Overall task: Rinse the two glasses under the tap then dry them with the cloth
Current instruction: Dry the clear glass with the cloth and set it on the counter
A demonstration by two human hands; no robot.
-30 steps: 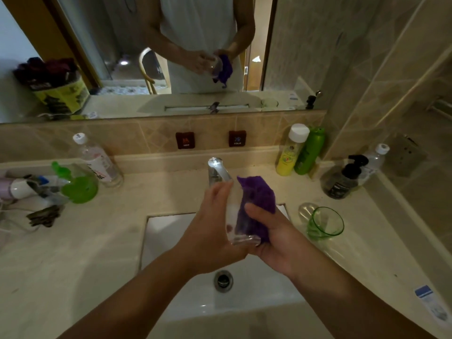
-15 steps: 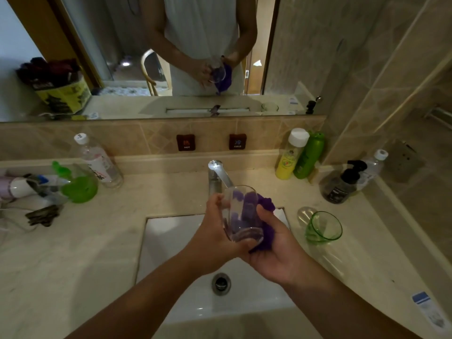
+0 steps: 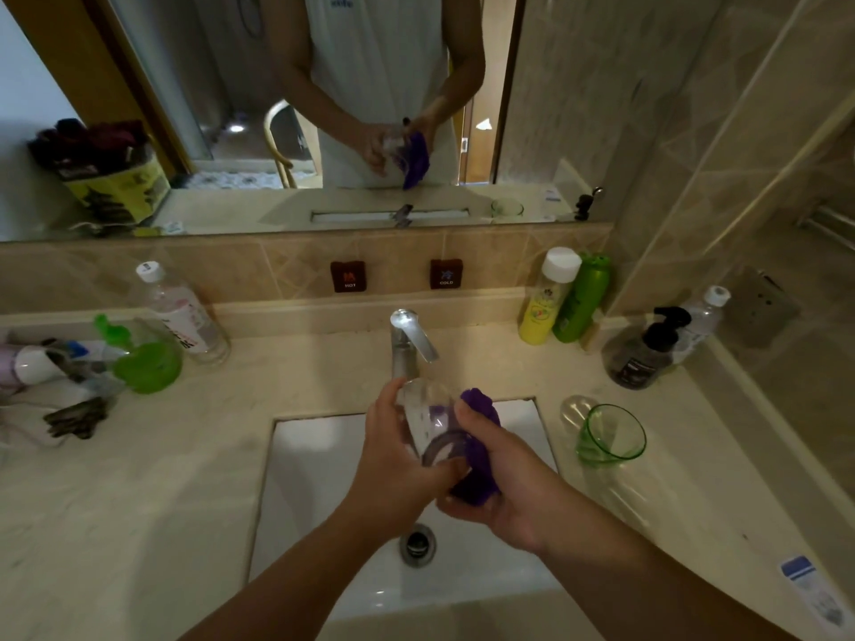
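Over the white sink (image 3: 324,501), my left hand (image 3: 398,464) grips a clear glass (image 3: 428,425), tilted with its base toward me. My right hand (image 3: 499,483) holds a purple cloth (image 3: 479,451) pressed against the right side of that glass. A green glass (image 3: 610,437) stands upright on the counter to the right of the sink. The chrome tap (image 3: 409,337) rises just behind the held glass; no water is visible running.
Yellow and green bottles (image 3: 562,298) stand at the back right, with a dark pump bottle (image 3: 647,351) and a clear bottle beside it. A water bottle (image 3: 182,314), a green container (image 3: 143,360) and toiletries crowd the left counter. A mirror spans the wall.
The glass has been turned in my hands, from upright to tilted with its base toward me. The cloth has shifted from beside the glass to lower along its right side.
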